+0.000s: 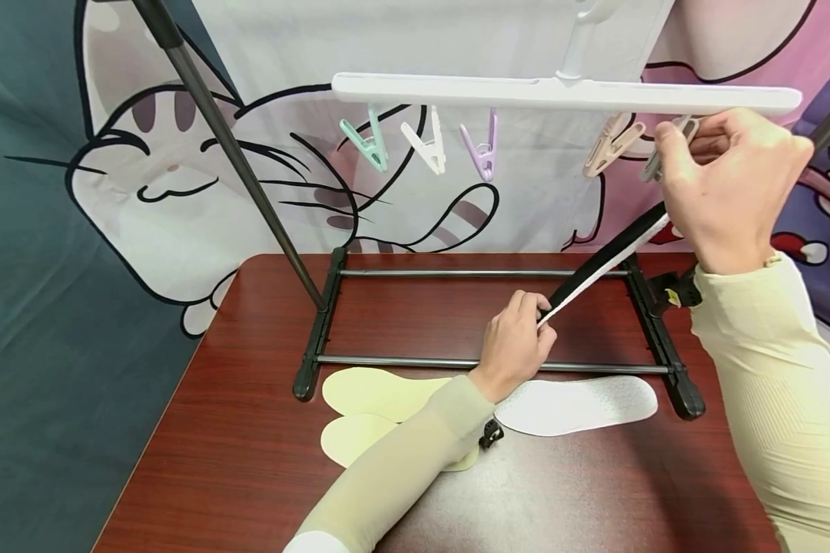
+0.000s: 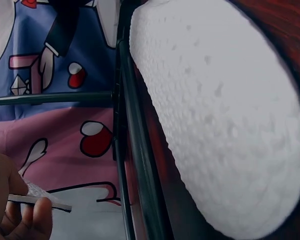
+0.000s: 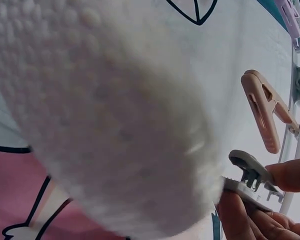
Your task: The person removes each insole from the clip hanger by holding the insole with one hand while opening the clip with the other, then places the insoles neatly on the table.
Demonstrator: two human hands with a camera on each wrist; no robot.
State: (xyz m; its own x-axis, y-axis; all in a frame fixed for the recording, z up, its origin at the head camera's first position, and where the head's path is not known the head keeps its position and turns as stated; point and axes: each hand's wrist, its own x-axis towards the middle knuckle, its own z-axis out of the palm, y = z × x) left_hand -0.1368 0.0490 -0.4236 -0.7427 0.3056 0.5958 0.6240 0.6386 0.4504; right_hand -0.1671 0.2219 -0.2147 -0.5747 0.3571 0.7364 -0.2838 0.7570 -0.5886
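Observation:
My left hand pinches the lower end of an insole, black on one face and white on the other. The insole slants up toward my right hand, seen nearly edge-on. There my right thumb and fingers squeeze a grey clothespin at the right end of a white hanger. In the right wrist view the insole's bumpy white face reaches the clothespin; whether its edge sits between the jaws I cannot tell. Another white insole lies on the table, also large in the left wrist view.
Green, white, purple and beige clothespins hang from the hanger. Two yellow insoles lie on the brown table. A rack base with a slanting pole stands before a cartoon-print cloth.

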